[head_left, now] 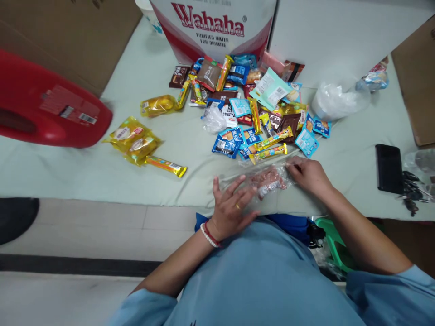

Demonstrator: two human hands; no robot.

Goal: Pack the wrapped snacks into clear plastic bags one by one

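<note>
A clear plastic bag with reddish-brown pieces and a white label inside lies at the table's front edge. My right hand pinches its right end between thumb and fingers. Over the bag's left side, my left hand rests with fingers spread; its fingertips touch the plastic. Just beyond the bag is a heap of wrapped snacks, among them yellow stick packets, blue packets and a pale green packet.
Yellow snack bags lie on the left, near a red plastic container. A Wahaha carton stands behind the heap. To the right are a bundle of clear plastic bags, a black phone and keys.
</note>
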